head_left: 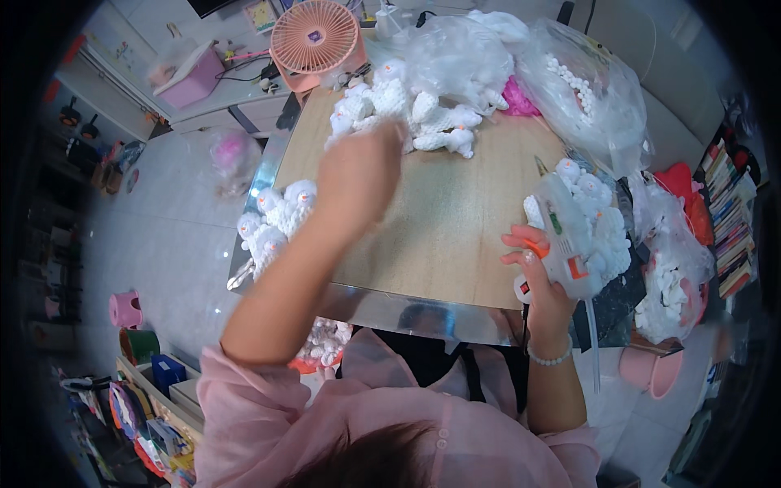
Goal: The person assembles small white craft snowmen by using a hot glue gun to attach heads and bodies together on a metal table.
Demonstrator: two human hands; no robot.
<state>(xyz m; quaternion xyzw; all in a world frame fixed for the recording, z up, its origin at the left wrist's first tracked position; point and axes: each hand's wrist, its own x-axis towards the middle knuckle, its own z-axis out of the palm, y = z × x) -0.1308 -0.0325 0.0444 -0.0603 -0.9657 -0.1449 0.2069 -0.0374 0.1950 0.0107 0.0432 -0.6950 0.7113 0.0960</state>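
Note:
My left hand (359, 175) reaches across the table to the near edge of a heap of white, fluffy knitted snowman figures (439, 124) with small orange noses. Its fingers are smeared by motion and partly hidden, so I cannot see whether they grip one. At the right side of the table, my right hand (547, 294) is wrapped around a translucent white hot glue gun (563, 236) with an orange trigger. A long clear glue stick (592, 346) trails from its back end. More snowman figures (608, 240) lie just beyond the gun, and another group (281, 213) sits at the table's left edge.
A pink fan (316, 39) stands at the far left of the wooden tabletop (443, 228). Clear plastic bags (582, 89) fill the far right. Books (726, 220) are stacked right of the table, and a pink stool (651, 370) stands below. A bag (234, 154) lies on the left floor.

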